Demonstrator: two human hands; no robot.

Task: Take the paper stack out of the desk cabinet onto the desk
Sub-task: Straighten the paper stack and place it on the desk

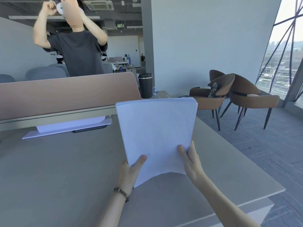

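Note:
A thick stack of white paper (155, 128) is held up above the grey desk (57, 169), tilted so its far edge rises. My left hand (129, 171) grips its near left corner, thumb on top, a beaded bracelet at the wrist. My right hand (190, 159) grips the near right edge, thumb on the top sheet. The near edge of the stack sags between my hands. The desk cabinet is out of view.
A brown divider panel (65, 94) on a white foot (65, 126) runs along the desk's far side. A dark tumbler (145, 85) stands at its right end. A person in a dark shirt (78, 51) stands behind it. Brown chairs (237, 95) stand to the right.

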